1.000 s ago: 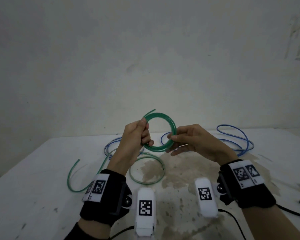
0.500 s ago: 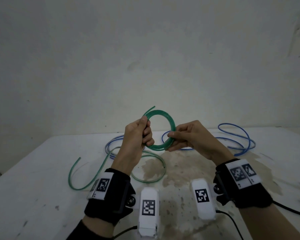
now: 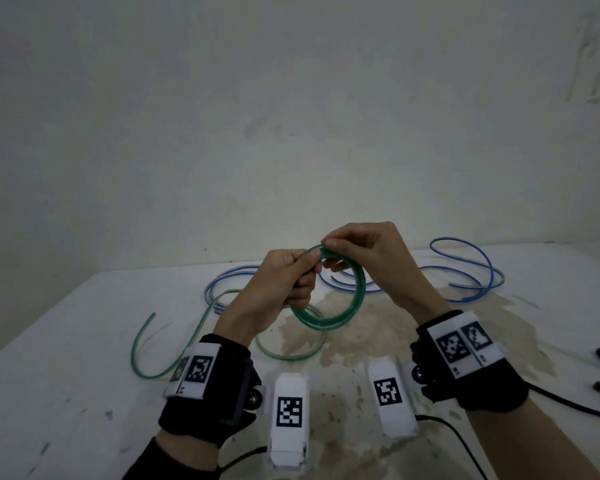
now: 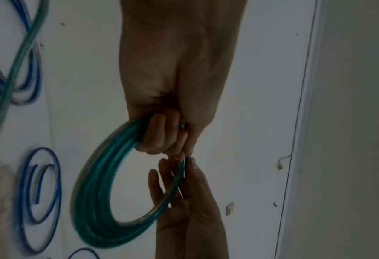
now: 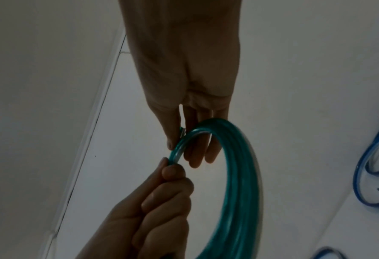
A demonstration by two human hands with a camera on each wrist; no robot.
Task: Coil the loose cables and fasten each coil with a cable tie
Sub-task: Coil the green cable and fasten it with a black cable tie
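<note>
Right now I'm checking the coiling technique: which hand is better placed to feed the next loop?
Probably the right hand: it only pinches the top of the green coil, while the left hand clamps the strands.

Left hand (image 3: pixel 274 285): bare, no glove or rings.
Right hand (image 3: pixel 371 258): bare, no glove or rings.
Left wrist band (image 3: pixel 208 386): wide black fabric cuff wrapped round the wrist, with a white panel on top carrying square black-and-white coded markers.
Right wrist band (image 3: pixel 465 362): matching black cuff, its white panel showing two square coded markers side by side.
Left wrist camera (image 3: pixel 289 420): white oblong housing with one square coded marker, joined to the cuff by a small silver pivot; a thin black cable leaves its lower end.
Right wrist camera (image 3: pixel 392 396): same white housing and marker, silver pivot, black cable trailing off.
Left sleeve (image 3: pixel 160 462): dark fabric, just showing below the cuff.
Right forearm (image 3: pixel 534 445): uncovered.
</note>
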